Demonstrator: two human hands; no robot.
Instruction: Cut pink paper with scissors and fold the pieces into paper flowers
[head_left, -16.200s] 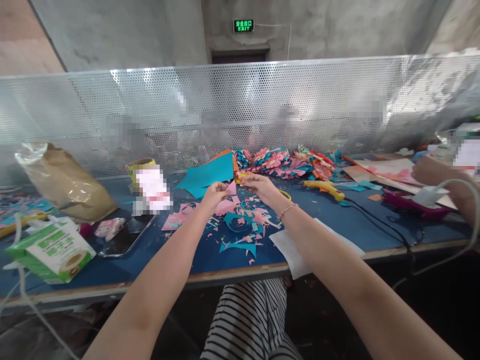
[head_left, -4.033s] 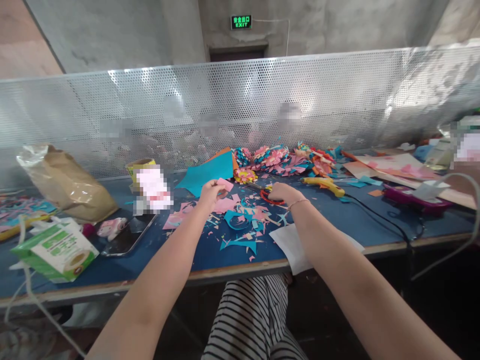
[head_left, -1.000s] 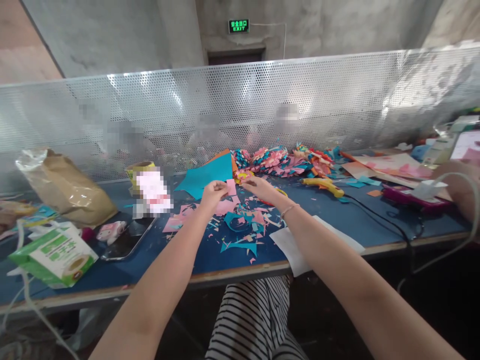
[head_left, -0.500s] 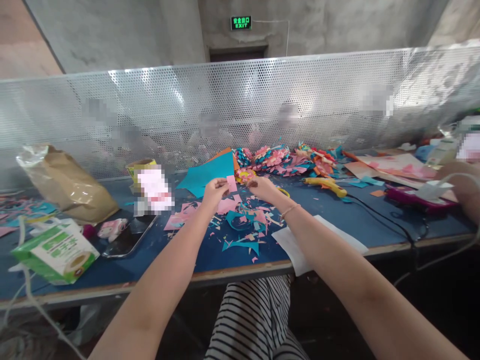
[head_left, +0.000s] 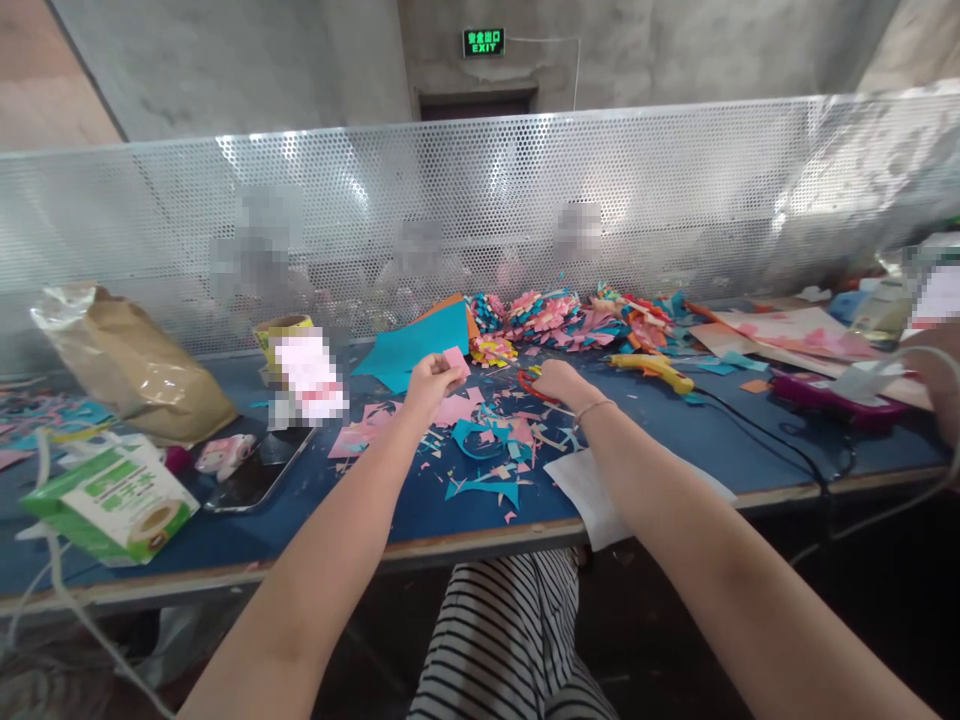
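Between the thumb and fingers of my left hand [head_left: 435, 382] is a small piece of pink paper [head_left: 456, 362], held above the table. My right hand [head_left: 561, 383] is closed at the red and yellow handles of a pair of scissors [head_left: 529, 386], low over the tabletop; its fingers partly hide them. Pink and blue paper scraps [head_left: 491, 440] lie scattered below my hands. Behind my left hand rests a large blue sheet [head_left: 420, 345]. A yellow and pink paper flower [head_left: 493, 350] sits just beyond, with a heap of fringed paper flowers [head_left: 551, 322] to its right.
A yellow glue gun [head_left: 652, 372] with a black cable lies to the right, near a purple device [head_left: 840, 400]. A white sheet [head_left: 592, 495] overhangs the front edge. At left stand a brown bag [head_left: 142, 370], a phone [head_left: 259, 475] and a green-white box [head_left: 116, 505]. A perforated metal panel [head_left: 480, 200] closes the back.
My right hand has moved right and slightly down, away from the left, onto the scissors. My left hand still holds the pink paper, now tilted and a little further left.
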